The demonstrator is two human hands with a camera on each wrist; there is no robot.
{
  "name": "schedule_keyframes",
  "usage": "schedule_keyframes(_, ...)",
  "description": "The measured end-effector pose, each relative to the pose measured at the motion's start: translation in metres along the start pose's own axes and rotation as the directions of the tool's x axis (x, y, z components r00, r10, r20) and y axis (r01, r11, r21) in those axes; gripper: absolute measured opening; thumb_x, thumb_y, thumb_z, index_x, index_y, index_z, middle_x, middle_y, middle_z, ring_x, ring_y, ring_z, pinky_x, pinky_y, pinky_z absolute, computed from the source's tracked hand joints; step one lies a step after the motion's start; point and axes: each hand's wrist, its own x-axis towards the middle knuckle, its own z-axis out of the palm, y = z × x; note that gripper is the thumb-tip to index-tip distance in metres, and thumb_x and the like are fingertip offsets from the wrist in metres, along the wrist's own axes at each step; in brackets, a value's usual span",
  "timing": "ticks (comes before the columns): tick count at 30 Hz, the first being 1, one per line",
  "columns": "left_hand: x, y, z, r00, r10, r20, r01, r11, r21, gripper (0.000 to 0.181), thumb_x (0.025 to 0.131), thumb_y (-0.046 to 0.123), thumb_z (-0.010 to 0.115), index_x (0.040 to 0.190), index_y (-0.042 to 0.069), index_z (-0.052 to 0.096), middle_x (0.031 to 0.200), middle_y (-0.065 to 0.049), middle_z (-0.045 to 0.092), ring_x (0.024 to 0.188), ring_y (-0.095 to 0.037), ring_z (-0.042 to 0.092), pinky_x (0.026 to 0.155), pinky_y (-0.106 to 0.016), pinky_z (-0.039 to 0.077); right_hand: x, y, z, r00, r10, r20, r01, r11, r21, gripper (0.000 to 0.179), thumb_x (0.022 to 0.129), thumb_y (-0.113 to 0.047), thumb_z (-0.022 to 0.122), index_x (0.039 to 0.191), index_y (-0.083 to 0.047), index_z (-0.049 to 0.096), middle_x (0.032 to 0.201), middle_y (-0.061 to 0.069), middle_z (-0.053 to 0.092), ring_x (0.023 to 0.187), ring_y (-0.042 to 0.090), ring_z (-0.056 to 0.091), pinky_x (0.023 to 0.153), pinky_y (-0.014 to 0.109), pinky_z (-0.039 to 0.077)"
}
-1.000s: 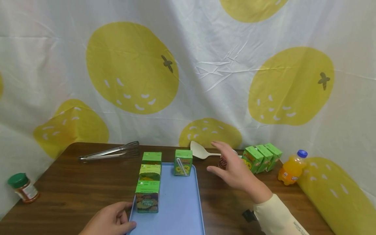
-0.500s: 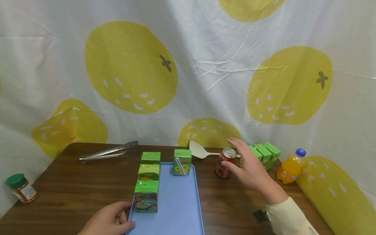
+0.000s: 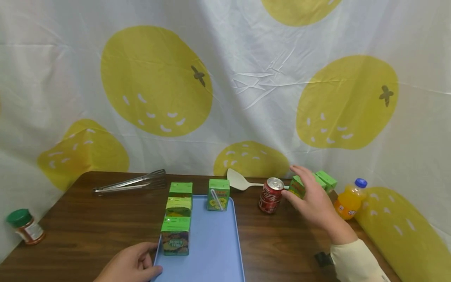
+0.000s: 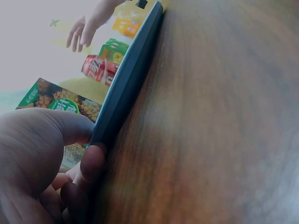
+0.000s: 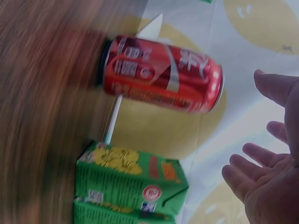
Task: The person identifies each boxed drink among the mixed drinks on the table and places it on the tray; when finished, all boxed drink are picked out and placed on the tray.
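Observation:
My left hand (image 3: 127, 263) pinches the left edge of a light blue tray (image 3: 215, 250); in the left wrist view its thumb and fingertips meet at the tray's rim (image 4: 128, 70). A column of three green juice cartons (image 3: 175, 241) runs along the tray's left side, and another juice carton (image 3: 219, 196) with a straw stands at its far right corner. Over the table's right side my right hand (image 3: 317, 205) hovers with fingers spread, holding nothing. It is close to upright green juice cartons (image 3: 297, 188), partly hidden behind it, and a red soda can (image 3: 270, 197) stands left of it.
Metal tongs (image 3: 130, 183) lie at the back left, and a green-lidded spice jar (image 3: 26, 227) is at the far left. Behind the can lies a cream-coloured spatula (image 3: 239, 181). An orange drink bottle (image 3: 350, 199) stands at the right edge. A patterned cloth (image 3: 243, 98) hangs behind the table.
My right hand has moved right, away from the soda can and toward the row of juice cartons, so the can shows fully. The left hand keeps its place on the tray.

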Motion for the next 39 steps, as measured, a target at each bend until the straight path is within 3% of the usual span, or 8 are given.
schedule_keyframes(11, 0.002, -0.003, 0.001, 0.999, -0.032, -0.011, 0.032, 0.999, 0.002, 0.075, 0.095, 0.032, 0.09, 0.147, -0.012, 0.06, 0.08, -0.002, 0.066, 0.067, -0.02, 0.059, 0.06, -0.031, 0.045, -0.004, 0.028, -0.004, 0.999, 0.013, -0.039, -0.015, 0.998, -0.061, 0.076, 0.095, -0.015, 0.091, 0.159, -0.001, 0.052, 0.161, 0.027, 0.05, 0.146, 0.052, 0.048, 0.109, 0.077, 0.042)
schedule_keyframes(17, 0.003, -0.006, 0.002, 0.999, -0.039, -0.006, 0.039, 0.999, -0.013, 0.075, 0.095, 0.032, 0.09, 0.147, -0.012, 0.06, 0.081, -0.003, 0.066, 0.068, -0.02, 0.059, 0.06, -0.031, 0.045, -0.009, 0.039, -0.004, 0.997, 0.063, -0.038, -0.067, 0.991, -0.113, 0.078, 0.095, -0.019, 0.092, 0.16, -0.003, 0.053, 0.161, 0.026, 0.05, 0.145, 0.052, 0.049, 0.107, 0.077, 0.043)
schedule_keyframes(28, 0.003, -0.006, 0.002, 1.0, -0.027, -0.003, 0.027, 1.0, -0.015, 0.075, 0.094, 0.033, 0.09, 0.147, -0.012, 0.06, 0.081, -0.003, 0.066, 0.067, -0.02, 0.059, 0.06, -0.03, 0.046, -0.016, 0.064, 0.008, 0.997, 0.017, -0.073, -0.035, 0.967, -0.251, 0.077, 0.085, -0.016, 0.097, 0.151, 0.001, 0.059, 0.149, 0.028, 0.057, 0.134, 0.056, 0.053, 0.109, 0.076, 0.04)
schedule_keyframes(39, 0.004, -0.008, 0.002, 0.999, -0.03, -0.009, 0.03, 1.0, -0.007, 0.076, 0.094, 0.033, 0.091, 0.147, -0.011, 0.06, 0.081, -0.003, 0.066, 0.067, -0.02, 0.059, 0.06, -0.03, 0.045, -0.016, 0.069, 0.015, 0.998, 0.016, -0.06, -0.034, 0.95, -0.312, 0.082, 0.083, -0.021, 0.099, 0.15, 0.005, 0.06, 0.146, 0.032, 0.058, 0.131, 0.058, 0.051, 0.105, 0.077, 0.037)
